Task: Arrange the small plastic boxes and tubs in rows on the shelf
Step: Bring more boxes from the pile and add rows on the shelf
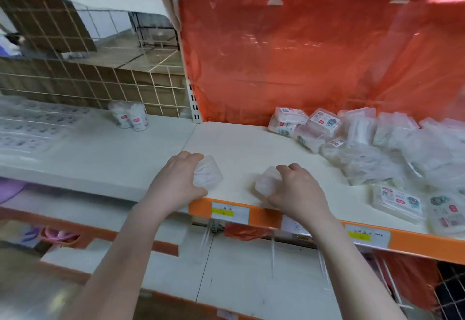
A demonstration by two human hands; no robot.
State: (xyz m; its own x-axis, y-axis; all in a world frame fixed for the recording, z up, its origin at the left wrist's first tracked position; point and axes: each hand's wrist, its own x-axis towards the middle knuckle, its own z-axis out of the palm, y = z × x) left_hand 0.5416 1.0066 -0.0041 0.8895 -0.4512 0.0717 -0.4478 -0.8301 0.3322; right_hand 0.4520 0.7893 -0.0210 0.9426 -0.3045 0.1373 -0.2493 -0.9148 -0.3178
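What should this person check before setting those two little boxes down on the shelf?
1. Left hand grips its box: ok.
2. Right hand grips its box: ok.
3. Bare shelf ahead of both boxes for a row: ok.
4. Boxes turned the same way: cannot tell, both are blurred.
5. Pile at the right sorted: not ok, it lies jumbled.
6. Two tubs at the back left upright: ok.
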